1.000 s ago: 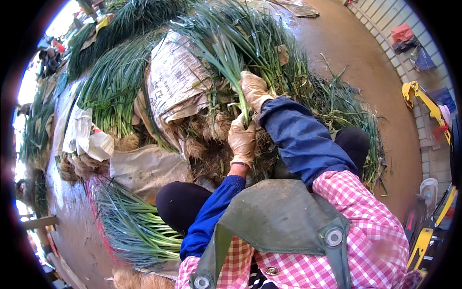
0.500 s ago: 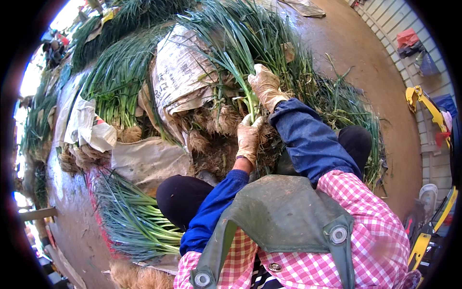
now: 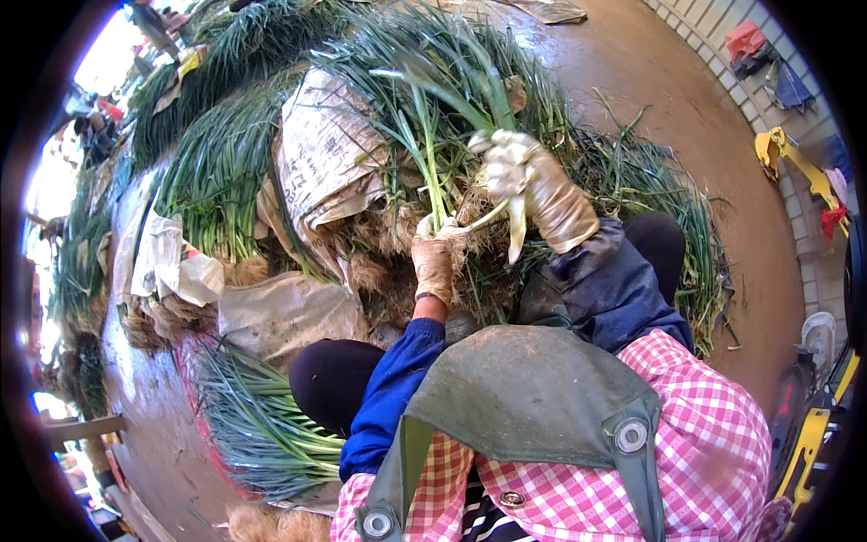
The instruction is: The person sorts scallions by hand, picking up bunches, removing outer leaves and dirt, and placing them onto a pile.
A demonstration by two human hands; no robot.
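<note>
My gloved left hand is closed around the root end of a few upright green onions, their leaves fanning up over the heap. To its right my gloved right hand, slightly smeared by motion, is curled into a fist around an outer onion leaf. That leaf's pale end hangs below the fist and its green part sticks out above. A thin whitish stalk runs between the two hands. Right behind them lies a big heap of green onions, with tangled brown roots toward me.
A printed pale sack covers part of the heap. Trimmed-looking onions lie at my left knee. More onion bundles stand farther left. Stray leaves litter the brown floor. A yellow-framed object stands at right.
My right hand has moved right and toward me, drawing a leaf off the onions. My left hand has shifted slightly left and down, still gripping the root end.
</note>
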